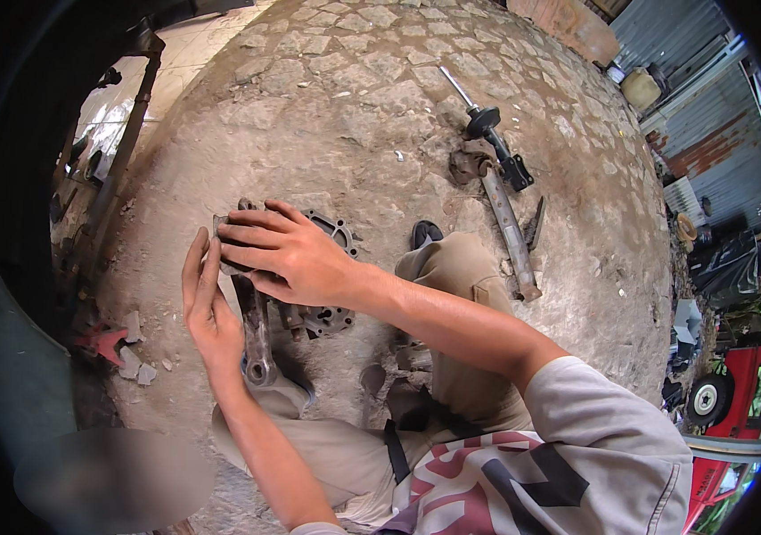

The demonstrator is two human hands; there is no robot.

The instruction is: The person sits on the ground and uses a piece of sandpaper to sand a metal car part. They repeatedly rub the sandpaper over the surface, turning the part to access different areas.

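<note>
My right hand (pixel 293 257) reaches across to the left, its fingers outstretched and slightly apart over the upper part of a long, worn metal arm (pixel 254 325) with a round eye at its near end. My left hand (pixel 211 312) is raised beside it, fingers extended, fingertips close to those of the right. A small dark edge of something (pixel 218 225) shows by the fingertips; its kind I cannot make out. Behind and right of the right hand lies a grey metal casing (pixel 331 321) with bolt holes, partly covered by that hand.
On the ground to the right are a black shock absorber strut (pixel 493 134), a brown rag (pixel 471 163) and a long rusty metal bar (pixel 510 230). A red jack stand (pixel 102 342) and stone pieces (pixel 135 364) lie left. A red vehicle (pixel 741 392) stands far right.
</note>
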